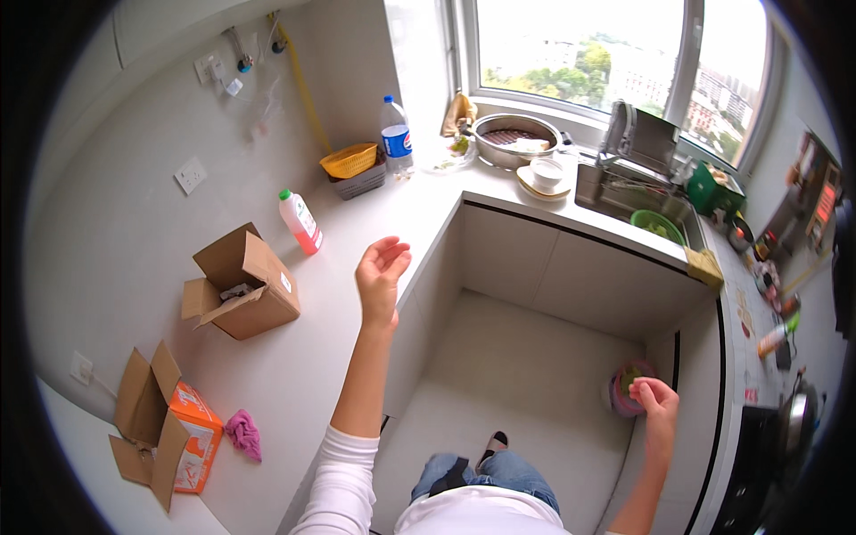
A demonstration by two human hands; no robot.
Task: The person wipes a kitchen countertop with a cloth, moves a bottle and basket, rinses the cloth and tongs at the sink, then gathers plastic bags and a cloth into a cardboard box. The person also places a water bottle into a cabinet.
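My left hand [382,275], its fingers bent and holding nothing, is raised over the edge of the left white countertop [321,301]. Left of it stand a bottle of pink liquid with a green cap [301,222] and an open cardboard box [257,294] with something crumpled inside. My right hand [655,398] is raised at the lower right, thumb and fingers bent close together, with no object visible in it. Just beyond it, on the floor, is a pink bin [626,402] with green matter inside. A crumpled pink cloth [243,435] lies beside an open orange and white carton [198,438].
Ahead, the counter bears a Pepsi bottle [397,139], a yellow basket [350,160], a large steel pot [516,139] and stacked dishes [545,179]. A sink [602,194] holds a green colander [658,227]. The right counter carries a spray bottle [776,338] and a black stove [749,455].
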